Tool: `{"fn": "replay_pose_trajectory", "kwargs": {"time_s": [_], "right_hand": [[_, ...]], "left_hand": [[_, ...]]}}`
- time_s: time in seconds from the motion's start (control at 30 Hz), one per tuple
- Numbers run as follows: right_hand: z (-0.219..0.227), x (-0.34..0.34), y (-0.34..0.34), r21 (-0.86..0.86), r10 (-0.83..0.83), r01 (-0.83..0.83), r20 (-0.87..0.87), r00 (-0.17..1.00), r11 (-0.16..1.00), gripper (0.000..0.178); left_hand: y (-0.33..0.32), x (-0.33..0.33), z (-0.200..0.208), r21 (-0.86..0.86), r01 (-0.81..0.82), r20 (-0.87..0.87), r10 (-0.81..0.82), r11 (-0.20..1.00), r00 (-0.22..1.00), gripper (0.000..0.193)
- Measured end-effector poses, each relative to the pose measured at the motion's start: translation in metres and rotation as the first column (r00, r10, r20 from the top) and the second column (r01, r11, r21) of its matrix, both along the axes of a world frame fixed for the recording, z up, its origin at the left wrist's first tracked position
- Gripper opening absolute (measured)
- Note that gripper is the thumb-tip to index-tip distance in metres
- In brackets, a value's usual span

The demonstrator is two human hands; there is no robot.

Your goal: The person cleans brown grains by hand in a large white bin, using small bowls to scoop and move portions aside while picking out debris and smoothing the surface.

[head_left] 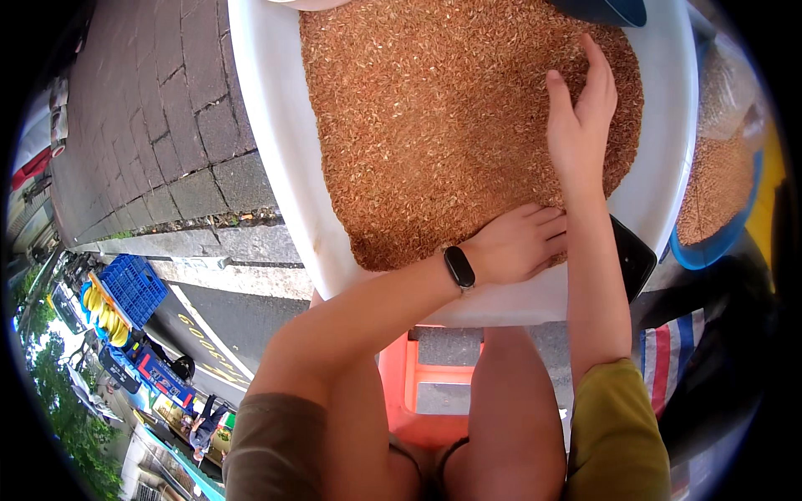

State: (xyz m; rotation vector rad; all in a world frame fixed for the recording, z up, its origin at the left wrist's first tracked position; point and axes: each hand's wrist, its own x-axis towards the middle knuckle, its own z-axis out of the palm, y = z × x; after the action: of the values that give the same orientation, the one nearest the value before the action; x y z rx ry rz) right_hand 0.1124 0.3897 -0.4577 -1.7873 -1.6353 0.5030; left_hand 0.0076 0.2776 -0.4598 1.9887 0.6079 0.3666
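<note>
Reddish-brown grain (418, 125) is spread across a white tray (267, 108). Over its far right part, the right hand (581, 125) is held released, its fingers (597, 71) parted from the thumb (558, 90). Near the close edge, the left hand (514, 242) is laid palm down, fingers together; their tips are hidden by the right forearm (595, 267), so whether anything is grasped cannot be told.

The grain (418, 125) looks rough, the tub (271, 125) smooth plastic.
</note>
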Motion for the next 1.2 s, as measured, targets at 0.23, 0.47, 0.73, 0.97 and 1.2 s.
{"fn": "replay_pose_trajectory", "kwargs": {"time_s": [0.23, 0.47, 0.73, 0.97, 1.2], "right_hand": [[0.006, -0.008, -0.003, -0.095, -0.008, 0.03, 0.229, 0.973, 0.995, 0.06], [0.017, -0.078, 0.019, -0.318, 0.294, -0.161, 0.436, 0.85, 0.934, 0.065], [0.026, -0.109, -0.036, -0.298, 0.721, -0.671, 0.095, 0.686, 0.679, 0.05], [0.044, 0.01, -0.046, -0.355, 0.649, -0.561, 0.212, 0.73, 0.747, 0.026], [0.076, 0.06, -0.131, -0.406, 0.471, -0.34, 0.285, 0.835, 0.848, 0.027]], "left_hand": [[0.021, 0.01, 0.011, 0.418, -0.172, -0.034, 0.204, 0.892, 0.978, 0.053], [0.023, 0.045, -0.013, 0.347, -0.191, -0.035, 0.217, 0.918, 0.976, 0.056], [-0.01, -0.019, -0.001, 0.217, -0.015, -0.033, 0.022, 0.976, 0.999, 0.049], [0.034, -0.114, 0.074, 0.179, -0.026, -0.355, 0.09, 0.983, 0.931, 0.026], [-0.002, -0.227, 0.128, 0.071, -0.846, -0.177, 0.841, 0.529, 0.511, 0.022]]}}
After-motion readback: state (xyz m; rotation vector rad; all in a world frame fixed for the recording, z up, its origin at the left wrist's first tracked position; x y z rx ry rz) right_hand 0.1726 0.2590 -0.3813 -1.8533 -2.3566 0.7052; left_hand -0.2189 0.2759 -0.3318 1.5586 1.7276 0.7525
